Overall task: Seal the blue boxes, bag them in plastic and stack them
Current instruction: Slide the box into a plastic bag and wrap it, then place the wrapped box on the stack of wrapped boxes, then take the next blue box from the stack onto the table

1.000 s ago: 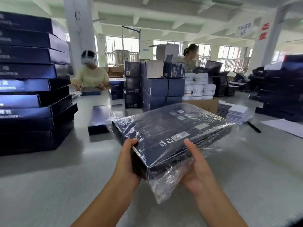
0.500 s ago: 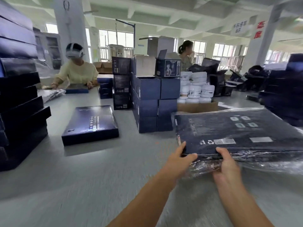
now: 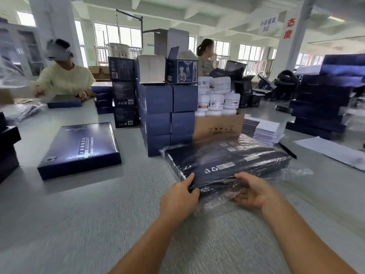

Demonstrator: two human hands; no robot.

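A flat dark blue box (image 3: 227, 163) wrapped in a clear plastic bag (image 3: 296, 171) lies in front of me, its underside with white recycling marks facing up. My left hand (image 3: 178, 196) grips its near left corner, thumb on top. My right hand (image 3: 251, 191) holds the near edge through the loose plastic, thumb on top and fingers curled underneath. A second flat blue box (image 3: 79, 149), unbagged, lies on the grey table (image 3: 88, 214) to the left.
Small blue cartons (image 3: 167, 115) stacked behind the bagged box, beside a cardboard box (image 3: 217, 126) of white jars. Booklets (image 3: 262, 130) and white sheets (image 3: 331, 151) at right. Tall stacks of blue boxes (image 3: 324, 95) far right. Two people work at the back.
The bagged box has swung back from the right toward the middle, with both hands still holding its near edge. The view has shifted right.
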